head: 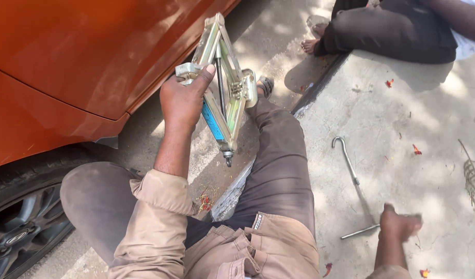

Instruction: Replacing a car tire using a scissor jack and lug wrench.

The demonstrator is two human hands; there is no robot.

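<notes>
Probably heavy, rigid steel, smooth and somewhat slick; best gripped on the folded arms, clear of the screw. Scissor jack (223,85): pale zinc, collapsed, blue label, raised at twelve o'clock beside the orange car (82,67). Left hand (183,101) clenched around its upper end. Right hand (400,225) blurred at five o'clock, reaching the crank rod (353,178); grip impossible to tell.
</notes>
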